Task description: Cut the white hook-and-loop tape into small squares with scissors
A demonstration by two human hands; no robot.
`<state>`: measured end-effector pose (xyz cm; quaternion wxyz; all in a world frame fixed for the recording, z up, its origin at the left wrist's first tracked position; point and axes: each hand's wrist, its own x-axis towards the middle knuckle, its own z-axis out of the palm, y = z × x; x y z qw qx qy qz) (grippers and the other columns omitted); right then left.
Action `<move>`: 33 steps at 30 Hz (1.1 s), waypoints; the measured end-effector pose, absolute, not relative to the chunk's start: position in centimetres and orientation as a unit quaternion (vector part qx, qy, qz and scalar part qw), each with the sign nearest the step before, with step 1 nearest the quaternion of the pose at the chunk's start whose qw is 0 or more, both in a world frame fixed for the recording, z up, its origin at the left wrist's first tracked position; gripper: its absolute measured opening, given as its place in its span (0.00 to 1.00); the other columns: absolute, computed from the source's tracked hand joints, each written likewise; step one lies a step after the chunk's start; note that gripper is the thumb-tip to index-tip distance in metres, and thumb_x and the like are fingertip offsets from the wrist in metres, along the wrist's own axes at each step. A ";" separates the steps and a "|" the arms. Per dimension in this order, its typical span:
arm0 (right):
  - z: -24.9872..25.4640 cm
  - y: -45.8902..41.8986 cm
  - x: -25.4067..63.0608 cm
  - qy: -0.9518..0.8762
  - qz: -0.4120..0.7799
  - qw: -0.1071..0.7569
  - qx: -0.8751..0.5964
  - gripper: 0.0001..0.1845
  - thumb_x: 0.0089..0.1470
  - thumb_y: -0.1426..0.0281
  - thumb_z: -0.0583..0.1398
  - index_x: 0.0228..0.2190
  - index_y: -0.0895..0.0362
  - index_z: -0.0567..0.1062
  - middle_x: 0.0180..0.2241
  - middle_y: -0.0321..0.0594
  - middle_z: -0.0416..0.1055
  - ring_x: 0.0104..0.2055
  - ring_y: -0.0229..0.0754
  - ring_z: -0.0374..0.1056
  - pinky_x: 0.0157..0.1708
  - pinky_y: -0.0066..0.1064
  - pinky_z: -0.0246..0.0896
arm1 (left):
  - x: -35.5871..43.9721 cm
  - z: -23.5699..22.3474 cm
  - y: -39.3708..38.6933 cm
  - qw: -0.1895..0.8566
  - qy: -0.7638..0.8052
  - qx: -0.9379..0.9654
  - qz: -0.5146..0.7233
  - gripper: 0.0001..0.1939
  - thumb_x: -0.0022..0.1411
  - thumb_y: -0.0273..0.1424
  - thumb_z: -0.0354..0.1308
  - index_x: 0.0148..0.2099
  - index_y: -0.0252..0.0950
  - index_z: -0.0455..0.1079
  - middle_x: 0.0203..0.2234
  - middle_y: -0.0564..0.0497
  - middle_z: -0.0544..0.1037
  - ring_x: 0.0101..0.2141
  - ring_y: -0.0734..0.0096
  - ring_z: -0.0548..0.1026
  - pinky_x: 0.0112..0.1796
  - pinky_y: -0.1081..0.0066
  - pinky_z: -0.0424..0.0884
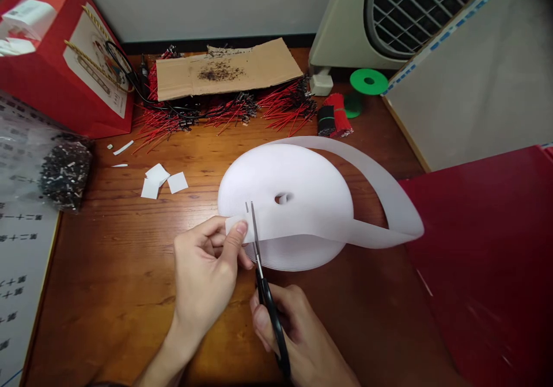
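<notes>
The left hand (pixel 205 272) pinches the end of a white strip (pixel 302 224) in its grip, above a white roll (pixel 298 171) on the worktop (pixel 125 260). The right hand (pixel 298 329) grips black-handled scissors (pixel 272 312), their blades set across the strip beside the left thumb. White squares (pixel 178 182) lie left of the roll.

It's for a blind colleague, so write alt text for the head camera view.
A person's left hand pinches the end of a wide white strip while the right hand holds black-handled metal scissors across it. A large white roll lies on the brown wooden table, small white squares to its left.
</notes>
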<state>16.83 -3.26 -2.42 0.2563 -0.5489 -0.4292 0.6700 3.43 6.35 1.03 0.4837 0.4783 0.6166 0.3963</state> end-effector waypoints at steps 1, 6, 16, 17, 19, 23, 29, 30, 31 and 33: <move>-2.5 -3.3 16.9 -0.428 0.670 0.259 -0.549 0.33 0.64 0.38 0.55 0.25 0.54 0.69 0.23 0.35 0.64 0.28 0.43 0.61 0.29 0.32 0.58 | 3.4 1.0 6.3 0.482 0.617 0.481 0.396 0.13 0.63 0.30 0.64 0.25 0.37 0.76 0.12 0.57 0.75 0.15 0.75 0.73 0.21 0.79 0.70; -2.6 -3.3 17.0 -0.418 0.671 0.262 -0.554 0.35 0.62 0.36 0.55 0.24 0.53 0.68 0.24 0.36 0.66 0.29 0.43 0.62 0.30 0.34 0.59 | 3.3 1.1 6.4 0.483 0.615 0.488 0.388 0.13 0.63 0.30 0.64 0.24 0.37 0.76 0.12 0.57 0.75 0.15 0.75 0.74 0.22 0.79 0.71; -3.5 -3.7 16.4 -0.392 0.699 0.283 -0.527 0.27 0.65 0.44 0.57 0.29 0.54 0.70 0.21 0.31 0.60 0.23 0.39 0.54 0.25 0.31 0.52 | 3.2 1.4 6.6 0.475 0.616 0.491 0.392 0.13 0.63 0.30 0.64 0.25 0.36 0.77 0.12 0.57 0.74 0.14 0.75 0.73 0.22 0.79 0.70; -3.6 -3.7 16.4 -0.392 0.697 0.283 -0.529 0.28 0.65 0.43 0.57 0.29 0.54 0.70 0.21 0.31 0.60 0.23 0.39 0.54 0.24 0.31 0.52 | 3.2 1.4 6.6 0.477 0.616 0.490 0.391 0.13 0.63 0.30 0.65 0.25 0.36 0.77 0.12 0.57 0.74 0.14 0.75 0.73 0.22 0.78 0.70; -3.6 -3.6 16.5 -0.398 0.687 0.284 -0.538 0.29 0.64 0.41 0.57 0.29 0.54 0.71 0.23 0.32 0.61 0.24 0.39 0.56 0.24 0.31 0.53 | 3.2 1.4 6.5 0.484 0.613 0.489 0.387 0.12 0.63 0.30 0.65 0.26 0.36 0.78 0.12 0.57 0.74 0.14 0.75 0.73 0.21 0.78 0.70; -3.0 -3.4 16.7 -0.414 0.665 0.288 -0.550 0.33 0.62 0.37 0.56 0.32 0.55 0.74 0.27 0.35 0.63 0.27 0.41 0.59 0.27 0.31 0.57 | 3.3 1.5 6.4 0.490 0.608 0.493 0.384 0.13 0.64 0.31 0.64 0.26 0.36 0.77 0.11 0.58 0.72 0.13 0.76 0.72 0.19 0.78 0.68; -2.9 -3.3 16.4 -0.383 0.697 0.299 -0.528 0.32 0.62 0.39 0.58 0.26 0.53 0.67 0.20 0.30 0.56 0.24 0.38 0.52 0.22 0.30 0.48 | 3.0 1.4 6.5 0.499 0.604 0.491 0.379 0.14 0.64 0.31 0.64 0.25 0.36 0.75 0.11 0.58 0.71 0.12 0.76 0.70 0.19 0.77 0.67; -3.0 -3.3 16.3 -0.382 0.695 0.298 -0.531 0.31 0.62 0.39 0.58 0.26 0.54 0.68 0.20 0.30 0.56 0.23 0.38 0.52 0.23 0.30 0.48 | 3.0 1.4 6.5 0.500 0.604 0.492 0.379 0.14 0.64 0.31 0.64 0.25 0.36 0.75 0.11 0.58 0.71 0.12 0.76 0.70 0.19 0.77 0.68; -3.0 -3.4 16.3 -0.384 0.692 0.296 -0.535 0.31 0.62 0.39 0.58 0.26 0.54 0.69 0.20 0.30 0.56 0.23 0.38 0.52 0.23 0.31 0.49 | 3.0 1.4 6.4 0.500 0.604 0.492 0.379 0.15 0.65 0.31 0.64 0.25 0.36 0.75 0.11 0.58 0.71 0.13 0.76 0.70 0.19 0.77 0.67; -3.1 -3.5 16.3 -0.392 0.683 0.299 -0.539 0.33 0.62 0.37 0.57 0.28 0.54 0.71 0.20 0.30 0.57 0.23 0.38 0.53 0.25 0.31 0.52 | 3.3 1.6 6.3 0.501 0.603 0.493 0.377 0.15 0.64 0.32 0.64 0.24 0.36 0.74 0.11 0.58 0.71 0.13 0.76 0.70 0.19 0.77 0.67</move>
